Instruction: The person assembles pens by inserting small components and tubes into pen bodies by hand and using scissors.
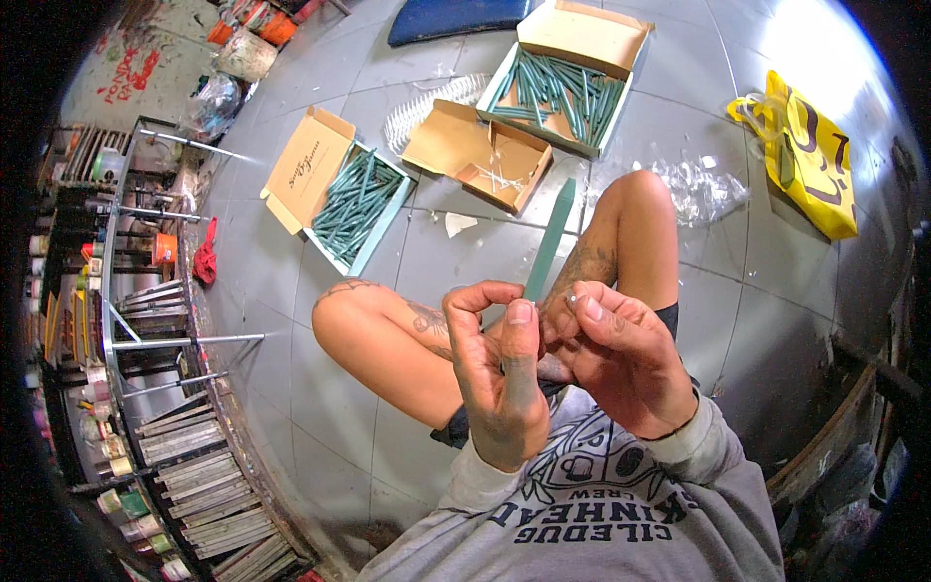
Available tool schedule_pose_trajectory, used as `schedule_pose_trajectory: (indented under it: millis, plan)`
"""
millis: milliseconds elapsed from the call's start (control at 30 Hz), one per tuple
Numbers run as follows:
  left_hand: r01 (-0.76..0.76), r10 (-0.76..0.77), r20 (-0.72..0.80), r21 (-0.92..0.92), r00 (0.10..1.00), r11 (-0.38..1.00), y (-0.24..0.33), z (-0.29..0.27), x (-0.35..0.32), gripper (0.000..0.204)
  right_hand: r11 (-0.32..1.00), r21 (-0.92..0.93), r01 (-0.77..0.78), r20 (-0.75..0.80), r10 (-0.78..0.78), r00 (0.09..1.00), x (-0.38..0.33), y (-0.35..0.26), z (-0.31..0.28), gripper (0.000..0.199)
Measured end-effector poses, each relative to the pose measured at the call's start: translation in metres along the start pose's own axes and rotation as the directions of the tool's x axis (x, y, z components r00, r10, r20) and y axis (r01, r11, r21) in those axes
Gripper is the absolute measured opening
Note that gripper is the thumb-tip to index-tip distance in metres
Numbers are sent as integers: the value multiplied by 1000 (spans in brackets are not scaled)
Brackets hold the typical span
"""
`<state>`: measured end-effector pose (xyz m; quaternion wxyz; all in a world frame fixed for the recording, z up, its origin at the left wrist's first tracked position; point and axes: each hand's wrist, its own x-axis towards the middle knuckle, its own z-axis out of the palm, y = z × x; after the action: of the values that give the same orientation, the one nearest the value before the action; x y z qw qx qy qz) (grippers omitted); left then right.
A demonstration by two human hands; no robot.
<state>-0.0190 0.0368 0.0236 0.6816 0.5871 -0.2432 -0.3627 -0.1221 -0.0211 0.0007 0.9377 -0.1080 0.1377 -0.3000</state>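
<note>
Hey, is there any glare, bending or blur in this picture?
Head view: strong glare whites out the floor at upper right, beyond the yellow bag; head view: tile lines curve, corners go black; head view: the green stick in the left hand looks fairly sharp.

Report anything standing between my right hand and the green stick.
Nothing visible stands between the right hand and the exposed length of the green stick; the left hand covers its lower end.
</note>
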Motion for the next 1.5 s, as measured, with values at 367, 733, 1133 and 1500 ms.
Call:
schedule_pose_trajectory:
  millis: [367, 733, 1133, 1500]
  plan:
    - [-109, 107, 31, 75, 994, 991, -5, -4, 5, 21, 999, 39, -27, -31, 28, 999, -1, 1, 8, 24]
    - [8, -16, 70, 112, 997, 994, -3, -13, 9, 43, 998, 22, -54, 21, 53, 998, 3, 3, -2, 19]
    - [46, -58, 82, 142, 995, 989, 0, -8, 7, 26, 953, -281, 111, -35, -126, 991, 5, 0, 1, 16]
    - [-19, -8, 127, 207, 992, 978, -9, -18, 9, 30, 966, -255, 31, -57, -47, 997, 7, -1, -3, 16]
